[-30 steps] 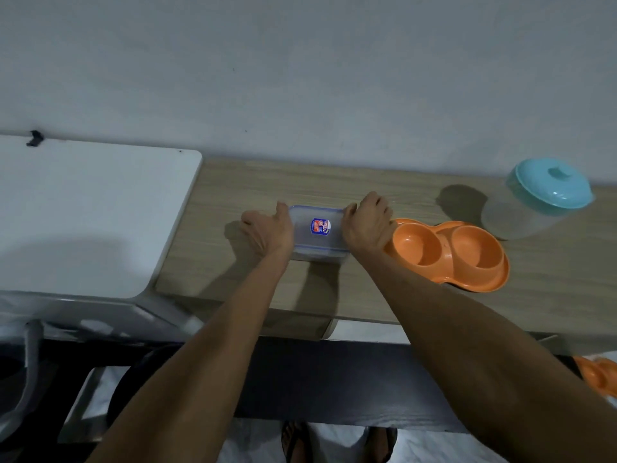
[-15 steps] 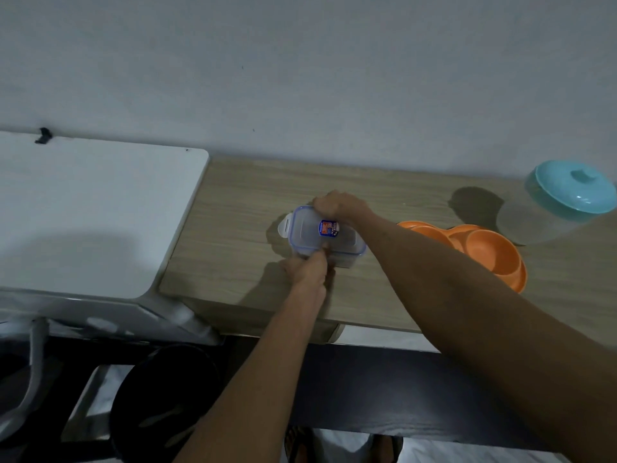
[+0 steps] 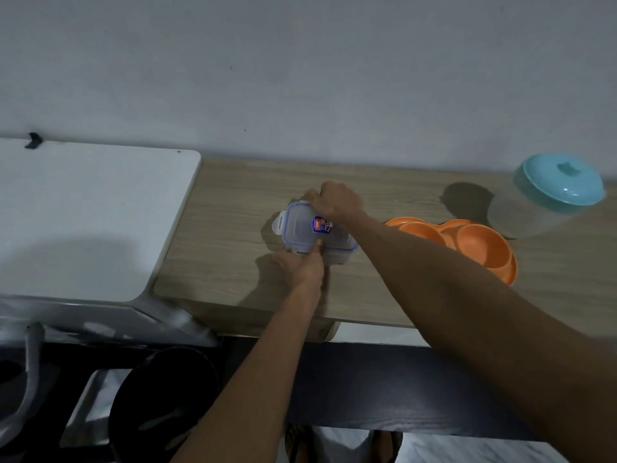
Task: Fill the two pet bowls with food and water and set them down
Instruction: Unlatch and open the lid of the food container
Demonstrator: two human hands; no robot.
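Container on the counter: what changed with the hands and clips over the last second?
Both hands left the container's short ends. The right hand moved to the far long edge, the left hand to the near one, fingers on the lid. The left-end clip now sticks out, flipped open. The container turned slightly. Lid still on; orange bowls still empty; teal-lidded jar untouched.
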